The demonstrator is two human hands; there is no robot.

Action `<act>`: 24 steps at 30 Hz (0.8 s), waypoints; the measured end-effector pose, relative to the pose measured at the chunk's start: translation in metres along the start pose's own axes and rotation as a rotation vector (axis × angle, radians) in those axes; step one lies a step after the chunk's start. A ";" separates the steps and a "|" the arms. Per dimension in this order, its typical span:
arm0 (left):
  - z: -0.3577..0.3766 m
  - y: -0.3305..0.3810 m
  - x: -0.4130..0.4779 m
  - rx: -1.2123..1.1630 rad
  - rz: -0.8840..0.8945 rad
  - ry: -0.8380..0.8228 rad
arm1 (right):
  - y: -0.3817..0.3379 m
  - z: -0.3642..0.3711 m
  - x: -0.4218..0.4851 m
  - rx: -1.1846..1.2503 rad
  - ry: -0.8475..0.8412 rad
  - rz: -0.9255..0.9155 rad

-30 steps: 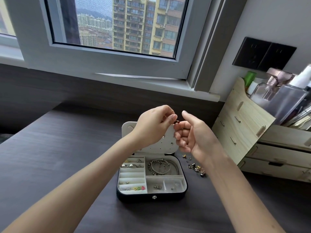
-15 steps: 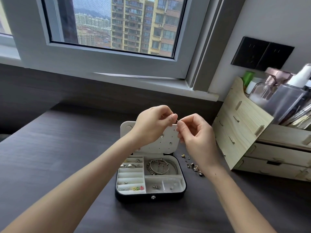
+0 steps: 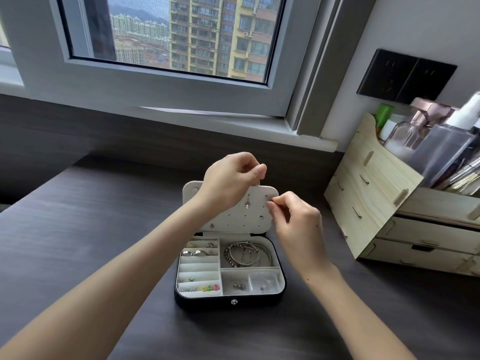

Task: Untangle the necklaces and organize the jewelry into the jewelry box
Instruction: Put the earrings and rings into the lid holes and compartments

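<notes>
The jewelry box (image 3: 181, 298) is sitting open on the dark desk (image 3: 78, 229), directly in front of the person, with its white earring panel (image 3: 233, 219) standing upright at the box's 12 o'clock edge. Both bare forearms are reaching in from 6 o'clock.

The right hand (image 3: 296, 222) is pinching a tiny dark stud (image 3: 270, 202) between thumb and forefinger and is holding it against the panel's 3 o'clock edge. The left hand (image 3: 231, 183) is hovering at the panel's top edge, fingers curled and thumb tip meeting the forefinger. Whether it is gripping the edge or something too small to see, I cannot tell.

Inside the box, silver bangles (image 3: 246, 254) are lying in the compartment at 1 o'clock, and rings (image 3: 197, 252) are sitting in the slots at 11 o'clock. Coloured heart studs (image 3: 210, 287) are resting in the slot at 7 o'clock. A few pieces are already pinned in the panel.

At the box's 3 o'clock, well apart from it, a wooden organizer (image 3: 368, 193) is standing, with bottles (image 3: 415, 141) on top. At 12 o'clock, the window (image 3: 168, 35) is showing apartment towers.
</notes>
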State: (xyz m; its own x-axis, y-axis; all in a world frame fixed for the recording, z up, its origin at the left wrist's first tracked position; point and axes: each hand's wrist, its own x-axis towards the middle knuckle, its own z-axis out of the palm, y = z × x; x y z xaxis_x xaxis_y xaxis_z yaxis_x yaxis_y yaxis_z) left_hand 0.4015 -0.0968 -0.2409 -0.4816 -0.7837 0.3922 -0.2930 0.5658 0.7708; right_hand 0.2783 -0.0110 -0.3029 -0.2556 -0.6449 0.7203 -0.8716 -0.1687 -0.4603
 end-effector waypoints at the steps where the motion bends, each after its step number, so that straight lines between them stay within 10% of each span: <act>1: 0.000 0.000 0.000 0.002 -0.001 0.003 | 0.000 0.001 0.001 -0.011 0.004 0.006; 13: -0.003 0.001 -0.003 -0.021 -0.041 -0.082 | -0.007 -0.012 0.013 -0.028 -0.003 0.136; 24: -0.013 -0.014 0.013 -0.238 -0.285 -0.871 | 0.005 -0.033 -0.018 0.406 -0.189 0.090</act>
State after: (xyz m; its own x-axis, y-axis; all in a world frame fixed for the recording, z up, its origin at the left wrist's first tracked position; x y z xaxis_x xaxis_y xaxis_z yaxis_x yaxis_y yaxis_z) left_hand 0.4097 -0.1187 -0.2403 -0.8931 -0.3630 -0.2656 -0.3650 0.2397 0.8996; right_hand 0.2647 0.0247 -0.3010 -0.2096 -0.7886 0.5782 -0.6048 -0.3601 -0.7103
